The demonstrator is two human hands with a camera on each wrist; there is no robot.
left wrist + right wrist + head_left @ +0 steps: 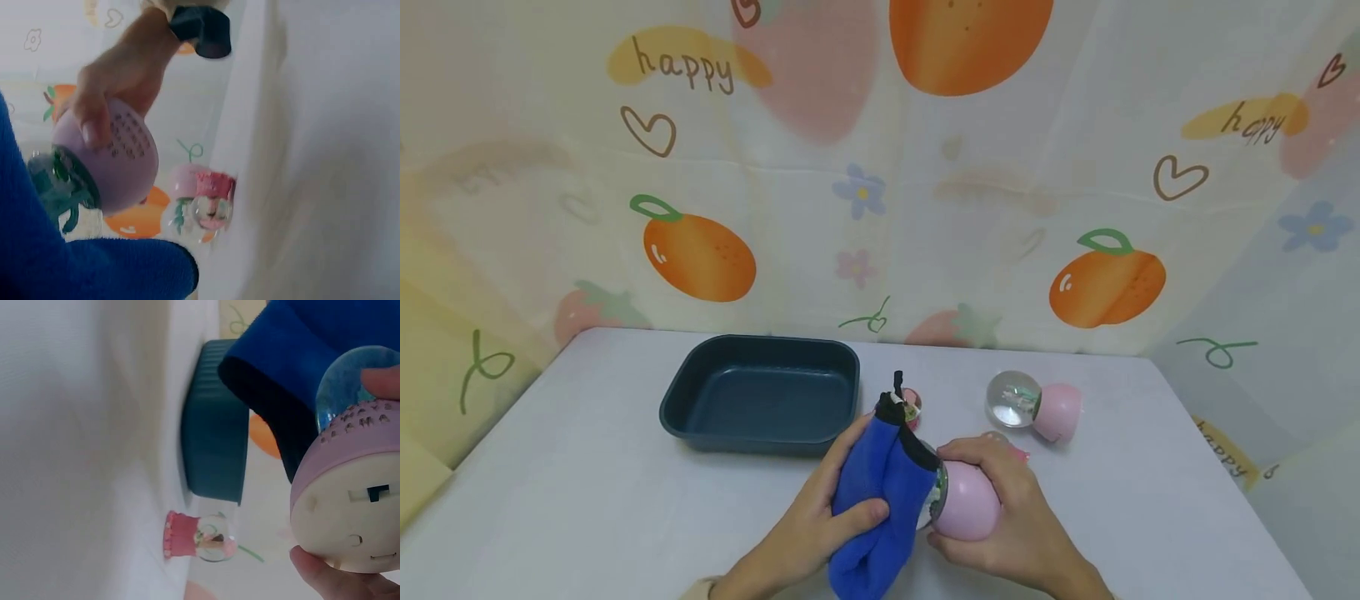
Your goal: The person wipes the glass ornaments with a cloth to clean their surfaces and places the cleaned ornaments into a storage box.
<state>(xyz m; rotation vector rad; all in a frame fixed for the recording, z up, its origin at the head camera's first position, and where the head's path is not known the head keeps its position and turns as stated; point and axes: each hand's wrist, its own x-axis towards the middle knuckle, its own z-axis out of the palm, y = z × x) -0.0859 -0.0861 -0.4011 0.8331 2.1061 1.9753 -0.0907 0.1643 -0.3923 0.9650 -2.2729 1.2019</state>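
Observation:
My left hand (801,529) grips a blue cloth pouch (880,467) with black trim and a short black tab at its top, the thumb lying across its front. In my right hand (1026,525) is a snow globe with a pink base (968,502), tipped sideways so its glass dome points at the pouch. The dome meets the blue cloth by the black-edged opening; how far inside it sits I cannot tell. The right wrist view shows the globe's pale underside (350,512) with a small switch, and the dome (340,381) against the cloth.
A second pink-based snow globe (1060,412) lies on its side at the back right. Two small snow globes stand nearby, one (913,410) behind the pouch, another (1021,452) partly behind my right hand. A dark teal rectangular dish (760,443) stands back left.

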